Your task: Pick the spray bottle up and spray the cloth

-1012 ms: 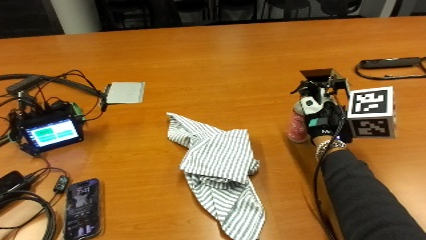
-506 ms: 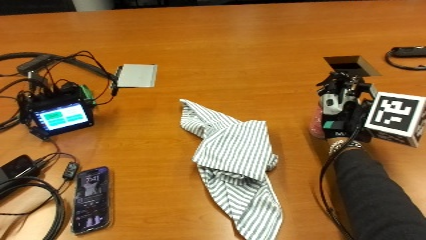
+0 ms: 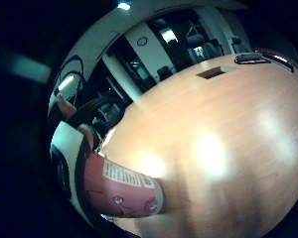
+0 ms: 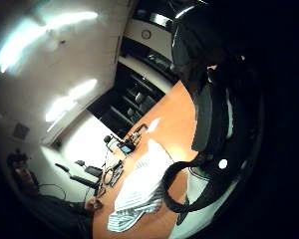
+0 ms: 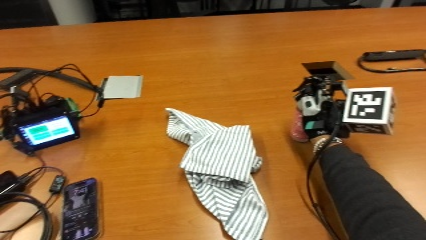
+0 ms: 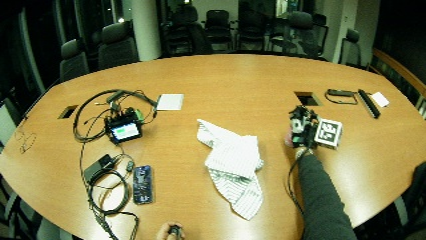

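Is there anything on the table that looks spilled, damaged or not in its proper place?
Nothing looks spilled or damaged. The striped cloth lies crumpled on the table, not spread flat. The gloved right hand is at the pink spray bottle, which stands apart from the cloth.

The gloved right hand (image 5: 318,117) stays wrapped around the pink spray bottle (image 5: 299,128), no real shift relative to the striped cloth (image 5: 223,165). What shifts across the outside views is the camera.
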`<state>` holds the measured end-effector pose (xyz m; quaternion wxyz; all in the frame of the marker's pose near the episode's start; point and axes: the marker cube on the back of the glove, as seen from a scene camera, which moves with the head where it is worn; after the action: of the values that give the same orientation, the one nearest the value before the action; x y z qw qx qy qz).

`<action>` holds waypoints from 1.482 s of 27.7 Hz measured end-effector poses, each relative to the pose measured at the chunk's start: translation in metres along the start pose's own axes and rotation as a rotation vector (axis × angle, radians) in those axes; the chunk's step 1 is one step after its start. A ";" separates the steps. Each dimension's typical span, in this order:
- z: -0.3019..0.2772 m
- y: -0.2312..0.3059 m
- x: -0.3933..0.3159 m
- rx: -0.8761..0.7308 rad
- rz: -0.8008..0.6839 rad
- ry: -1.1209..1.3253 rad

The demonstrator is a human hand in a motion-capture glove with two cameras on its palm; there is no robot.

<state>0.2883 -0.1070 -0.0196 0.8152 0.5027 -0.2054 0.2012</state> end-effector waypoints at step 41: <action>0.085 0.042 -0.090 -1.360 -0.305 1.028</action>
<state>0.1797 -0.1772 -0.0021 0.9488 -0.2252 0.1826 0.1254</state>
